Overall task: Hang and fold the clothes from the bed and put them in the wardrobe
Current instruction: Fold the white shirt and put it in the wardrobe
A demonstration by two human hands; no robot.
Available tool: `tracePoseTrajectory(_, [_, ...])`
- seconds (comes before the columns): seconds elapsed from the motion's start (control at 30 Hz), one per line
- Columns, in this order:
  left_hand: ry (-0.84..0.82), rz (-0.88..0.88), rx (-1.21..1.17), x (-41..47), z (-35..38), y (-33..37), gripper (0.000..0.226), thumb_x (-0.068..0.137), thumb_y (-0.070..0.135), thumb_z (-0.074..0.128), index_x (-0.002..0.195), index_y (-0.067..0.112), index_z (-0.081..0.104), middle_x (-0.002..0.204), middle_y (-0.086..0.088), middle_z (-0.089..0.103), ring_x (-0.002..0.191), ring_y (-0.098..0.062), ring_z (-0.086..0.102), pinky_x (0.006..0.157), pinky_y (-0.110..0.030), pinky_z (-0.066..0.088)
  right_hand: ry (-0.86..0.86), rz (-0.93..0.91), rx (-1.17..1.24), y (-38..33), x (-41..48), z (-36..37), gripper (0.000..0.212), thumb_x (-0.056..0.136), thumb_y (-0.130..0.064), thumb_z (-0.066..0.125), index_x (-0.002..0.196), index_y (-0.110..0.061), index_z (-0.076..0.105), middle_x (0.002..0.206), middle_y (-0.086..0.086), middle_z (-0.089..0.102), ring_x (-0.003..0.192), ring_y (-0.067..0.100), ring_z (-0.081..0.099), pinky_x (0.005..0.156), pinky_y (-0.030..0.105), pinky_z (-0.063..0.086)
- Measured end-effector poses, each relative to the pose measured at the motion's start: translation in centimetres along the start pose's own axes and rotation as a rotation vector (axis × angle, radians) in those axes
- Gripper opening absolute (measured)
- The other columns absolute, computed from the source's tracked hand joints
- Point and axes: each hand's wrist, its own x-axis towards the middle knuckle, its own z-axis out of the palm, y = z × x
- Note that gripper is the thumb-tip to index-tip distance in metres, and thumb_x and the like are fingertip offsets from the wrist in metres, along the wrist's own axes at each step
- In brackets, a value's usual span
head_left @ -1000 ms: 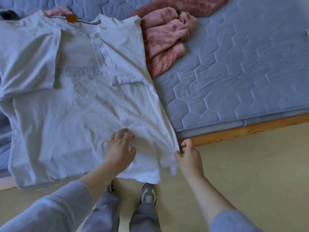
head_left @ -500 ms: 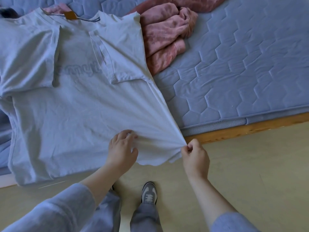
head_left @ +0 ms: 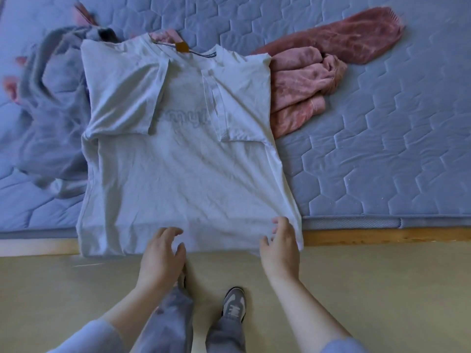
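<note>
So, early days on the whole job, roughly mid-fold on the white t-shirt [head_left: 183,174]. Laid out flat on the mattress [head_left: 382,149], collar at the far end, both sleeves already tucked in over the chest, hem draped over the near edge of the bed and down past the wooden frame [head_left: 382,236].

Left hand [head_left: 163,253] at the middle of the hem, fingers loose and relaxed, gripping nothing. Right hand [head_left: 280,245] over the right corner of the hem, fingers lightly curled on top of the cloth, no real pinch visible.

Probably lining up to take the hem and fold it up toward the collar.

Plenty left after that: pink fleece [head_left: 300,95] bunched up just right of the shirt, touching its edge, plus a grey heap [head_left: 51,103] on the left, tight against the shirt's side. Neither folded nor hung yet. No wardrobe in view either, so nothing put away as far as can be told.
</note>
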Motion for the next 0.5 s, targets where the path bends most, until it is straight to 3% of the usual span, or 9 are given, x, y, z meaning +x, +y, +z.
tracePoseTrajectory(0.1, [0.121,-0.153,-0.071,-0.4,-3.0,-3.9,0.027,0.087,0.009,0.065,0.114,0.007,0.060,0.113,-0.008,0.060,0.094,-0.022,0.058,0.079,-0.033,0.044,-0.179,-0.103,-0.014,-4.0,-1.3,2.6,0.033,0.089,-0.012,0.057,0.121,-0.020,0.048,0.113,-0.004,0.053,0.096,0.015,0.059,0.070,0.025,0.037])
tracePoseTrajectory(0.2, [0.222,-0.295,-0.095,0.1,-5.7,-7.4,0.032,0.085,0.007,0.067,0.115,0.003,0.057,0.111,-0.015,0.056,0.089,-0.029,0.060,0.078,-0.038,0.047,-0.293,-0.150,-0.005,-8.0,-2.5,5.2,0.031,0.089,-0.011,0.054,0.119,-0.019,0.051,0.105,-0.005,0.052,0.093,0.015,0.059,0.075,0.028,0.045])
tracePoseTrajectory(0.37, [0.299,-0.437,-0.135,2.0,-8.8,-12.8,0.038,0.087,0.011,0.065,0.121,0.001,0.050,0.119,-0.019,0.050,0.109,-0.037,0.053,0.088,-0.044,0.044,-0.421,-0.235,-0.041,-12.7,-3.2,9.3,0.028,0.088,-0.010,0.053,0.115,-0.016,0.055,0.101,-0.003,0.054,0.093,0.019,0.059,0.083,0.033,0.050])
tracePoseTrajectory(0.43, [0.233,-0.485,-0.241,2.7,-9.1,-14.0,0.036,0.089,0.014,0.063,0.123,0.007,0.052,0.116,-0.013,0.058,0.097,-0.034,0.063,0.087,-0.045,0.049,-0.449,-0.243,-0.055,-13.7,-3.1,10.7,0.029,0.087,-0.009,0.052,0.115,-0.017,0.055,0.100,-0.002,0.056,0.091,0.019,0.059,0.081,0.032,0.049])
tracePoseTrajectory(0.5, [0.174,-0.496,-0.332,2.9,-9.1,-14.5,0.016,0.089,0.016,0.064,0.104,0.015,0.058,0.097,-0.005,0.065,0.070,-0.026,0.068,0.071,-0.041,0.054,-0.458,-0.230,-0.063,-14.4,-3.0,11.6,0.030,0.087,-0.009,0.052,0.115,-0.017,0.055,0.099,-0.002,0.058,0.089,0.018,0.059,0.080,0.031,0.049])
